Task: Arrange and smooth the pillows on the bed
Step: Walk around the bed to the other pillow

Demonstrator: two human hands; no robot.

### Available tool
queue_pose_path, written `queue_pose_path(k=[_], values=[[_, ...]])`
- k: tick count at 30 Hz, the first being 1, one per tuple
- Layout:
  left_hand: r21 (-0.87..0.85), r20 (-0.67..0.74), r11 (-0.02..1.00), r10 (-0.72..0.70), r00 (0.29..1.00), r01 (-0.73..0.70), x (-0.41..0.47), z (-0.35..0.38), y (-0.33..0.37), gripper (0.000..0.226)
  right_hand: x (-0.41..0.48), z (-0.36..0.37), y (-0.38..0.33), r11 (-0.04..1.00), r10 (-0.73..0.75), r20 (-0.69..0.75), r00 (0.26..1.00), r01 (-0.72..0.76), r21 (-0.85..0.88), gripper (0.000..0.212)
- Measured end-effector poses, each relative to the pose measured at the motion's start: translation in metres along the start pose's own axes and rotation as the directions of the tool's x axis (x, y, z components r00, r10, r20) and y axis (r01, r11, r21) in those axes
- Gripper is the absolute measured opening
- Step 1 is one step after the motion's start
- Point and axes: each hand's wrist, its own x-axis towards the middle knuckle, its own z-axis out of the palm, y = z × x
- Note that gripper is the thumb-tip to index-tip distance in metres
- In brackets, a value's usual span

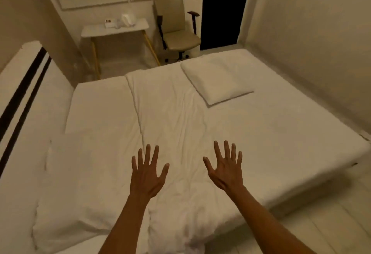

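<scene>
Left grip (pixel 147 175) and right grip (pixel 225 170) were spread wide, empty, over the rumpled duvet (pixel 170 113), likely so flat palms could smooth toward the far pillow (pixel 216 79)

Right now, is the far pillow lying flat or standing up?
Lying flat. The far pillow rests on the bed, its whole top showing.

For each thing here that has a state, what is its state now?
left hand: open, fingers spread, holding nothing.
right hand: open, fingers spread, holding nothing.
far pillow: flat, askew on the bed.
near pillow: flat, at the bed's left edge.
duvet: wrinkled.
</scene>
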Motion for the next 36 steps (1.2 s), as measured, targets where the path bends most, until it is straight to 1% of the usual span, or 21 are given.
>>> queue_pose_path(k=[3,6,8,12,15,18,22,24,27,30,34,36], values=[[-0.036,0.05,0.995,0.1,0.994,-0.098,0.015,0.019,0.11,0.079,-0.002,-0.049,0.096,0.994,0.107,-0.03,0.994,-0.107,0.0,0.079],[-0.094,0.069,0.98,0.18,0.981,-0.173,0.036,0.027,0.209,0.08,-0.002,-0.098,0.181,0.979,0.204,-0.083,0.976,-0.204,0.007,0.078],[-0.114,0.088,0.967,0.237,0.968,-0.226,0.051,0.032,0.264,0.081,0.002,-0.124,0.23,0.963,0.268,-0.11,0.957,-0.267,0.022,0.078],[-0.075,0.141,0.945,0.326,0.935,-0.318,0.084,0.056,0.356,0.083,0.013,-0.157,0.316,0.93,0.367,-0.145,0.919,-0.365,0.04,0.078],[-0.057,0.191,0.92,0.392,0.9,-0.389,0.11,0.079,0.422,0.082,0.021,-0.172,0.37,0.905,0.425,-0.139,0.894,-0.424,0.04,0.078],[-0.081,0.227,0.893,0.449,0.864,-0.443,0.137,0.107,0.494,0.082,0.036,-0.187,0.426,0.882,0.47,-0.15,0.87,-0.469,0.044,0.078],[-0.1,0.279,0.838,0.542,0.793,-0.537,0.169,0.135,0.595,0.078,0.058,-0.214,0.503,0.826,0.561,-0.157,0.813,-0.562,0.041,0.077],[-0.111,0.275,0.808,0.584,0.764,-0.578,0.183,0.143,0.644,0.078,0.069,-0.232,0.54,0.796,0.602,-0.166,0.781,-0.603,0.051,0.076],[-0.116,0.288,0.77,0.631,0.721,-0.628,0.208,0.154,0.713,0.085,0.087,-0.256,0.594,0.759,0.649,-0.167,0.743,-0.647,0.072,0.076],[-0.103,0.296,0.766,0.632,0.716,-0.634,0.231,0.174,0.78,0.086,0.11,-0.27,0.654,0.743,0.668,-0.165,0.725,-0.662,0.099,0.077],[-0.085,0.33,0.776,0.613,0.718,-0.625,0.256,0.207,0.865,0.075,0.145,-0.291,0.738,0.763,0.646,-0.148,0.749,-0.639,0.096,0.087],[-0.082,0.342,0.79,0.595,0.727,-0.608,0.263,0.22,0.906,0.074,0.162,-0.305,0.78,0.765,0.644,-0.125,0.755,-0.636,0.098,0.082]])
